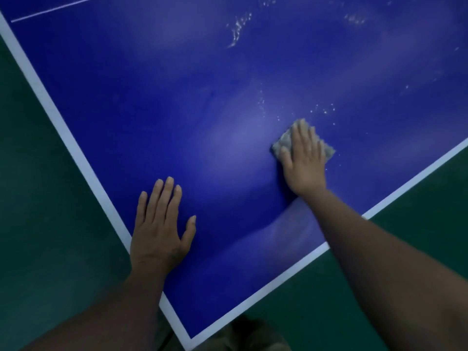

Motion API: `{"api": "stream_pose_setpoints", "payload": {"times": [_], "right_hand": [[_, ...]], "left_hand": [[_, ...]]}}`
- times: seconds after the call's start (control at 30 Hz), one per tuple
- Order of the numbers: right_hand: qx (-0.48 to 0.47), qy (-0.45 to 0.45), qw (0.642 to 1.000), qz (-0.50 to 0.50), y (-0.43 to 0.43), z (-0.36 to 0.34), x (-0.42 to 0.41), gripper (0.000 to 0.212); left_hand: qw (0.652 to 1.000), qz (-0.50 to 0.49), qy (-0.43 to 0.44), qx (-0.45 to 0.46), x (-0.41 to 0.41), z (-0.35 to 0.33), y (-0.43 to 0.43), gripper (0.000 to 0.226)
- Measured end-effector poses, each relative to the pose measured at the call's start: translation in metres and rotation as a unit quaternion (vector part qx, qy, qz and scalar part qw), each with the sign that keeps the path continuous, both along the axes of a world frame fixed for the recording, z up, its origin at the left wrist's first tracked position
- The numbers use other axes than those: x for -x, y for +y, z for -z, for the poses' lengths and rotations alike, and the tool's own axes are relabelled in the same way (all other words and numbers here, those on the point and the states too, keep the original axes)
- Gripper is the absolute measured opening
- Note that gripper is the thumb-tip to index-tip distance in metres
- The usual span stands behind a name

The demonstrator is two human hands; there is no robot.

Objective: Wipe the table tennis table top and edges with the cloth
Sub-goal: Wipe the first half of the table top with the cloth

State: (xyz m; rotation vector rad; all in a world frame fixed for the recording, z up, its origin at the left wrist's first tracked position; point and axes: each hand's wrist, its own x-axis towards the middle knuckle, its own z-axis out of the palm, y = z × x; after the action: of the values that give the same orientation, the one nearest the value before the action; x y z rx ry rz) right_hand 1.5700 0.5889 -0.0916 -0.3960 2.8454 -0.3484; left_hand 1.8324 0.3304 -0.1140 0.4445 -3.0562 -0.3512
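The blue table tennis table top (202,102) fills the view, its near corner pointing toward me, with white edge lines along both sides. A small grey folded cloth (285,141) lies flat on the blue surface near the right edge. My right hand (305,160) presses on it with straight fingers, covering most of it. My left hand (162,224) rests flat on the table beside the left white edge line (65,138), fingers spread and holding nothing. White wet specks (238,29) dot the surface beyond the cloth.
Dark green floor (38,224) lies on both sides of the table corner (188,344). A thin white centre line (53,10) runs at the far upper left. Pale smeared streaks cross the blue surface.
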Motion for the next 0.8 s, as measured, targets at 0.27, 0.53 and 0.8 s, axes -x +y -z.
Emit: {"api": "stream_pose_setpoints", "payload": {"times": [0.27,0.53,0.8], "right_hand": [[0.078,0.005,0.997,0.017,-0.013,-0.01,-0.07,0.072],[-0.035,0.07,0.969,-0.235,0.013,-0.001,-0.127,0.069],[0.041,0.041,0.945,-0.321,-0.062,0.002,-0.06,0.076]], "left_hand": [[1.0,-0.002,-0.015,-0.005,-0.002,0.001,0.002,0.078],[1.0,-0.006,0.002,-0.019,0.0,-0.004,0.005,0.076],[0.999,-0.023,0.031,-0.033,0.004,-0.013,0.009,0.07]]}}
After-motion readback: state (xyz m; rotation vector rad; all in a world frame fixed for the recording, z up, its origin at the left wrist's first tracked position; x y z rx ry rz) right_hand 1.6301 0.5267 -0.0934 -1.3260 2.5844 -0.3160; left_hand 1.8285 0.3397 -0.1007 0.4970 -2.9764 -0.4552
